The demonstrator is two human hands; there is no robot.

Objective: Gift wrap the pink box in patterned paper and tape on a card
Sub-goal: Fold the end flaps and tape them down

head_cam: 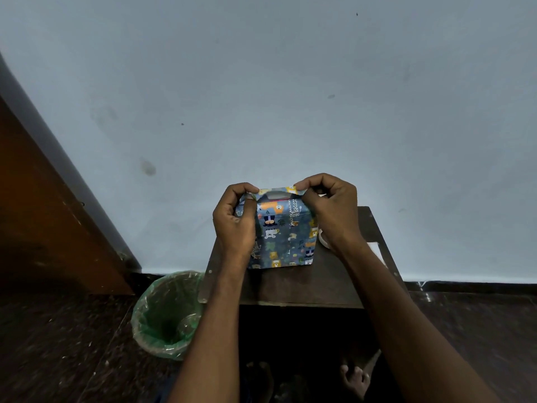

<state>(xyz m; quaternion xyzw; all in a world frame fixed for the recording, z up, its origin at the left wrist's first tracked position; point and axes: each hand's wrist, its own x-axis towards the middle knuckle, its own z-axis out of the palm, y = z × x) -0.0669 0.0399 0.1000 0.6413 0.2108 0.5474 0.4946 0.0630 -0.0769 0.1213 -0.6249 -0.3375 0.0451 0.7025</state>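
The box [283, 237] stands on a small dark wooden table [293, 286], covered in blue patterned paper with cartoon animals. A thin strip of pink shows near its top. My left hand [234, 221] pinches the paper at the top left corner. My right hand [329, 207] pinches the paper at the top right corner, fingers curled over the edge. A white roll of tape [323, 238] lies on the table just right of the box, partly hidden by my right wrist. A white card [377, 251] lies at the table's right edge, mostly behind my right forearm.
A bin with a green plastic liner [168, 315] stands on the floor left of the table. A brown wooden panel [43, 213] leans at the far left. A pale blue wall rises right behind the table. Bare feet [356, 379] show on the dark floor below.
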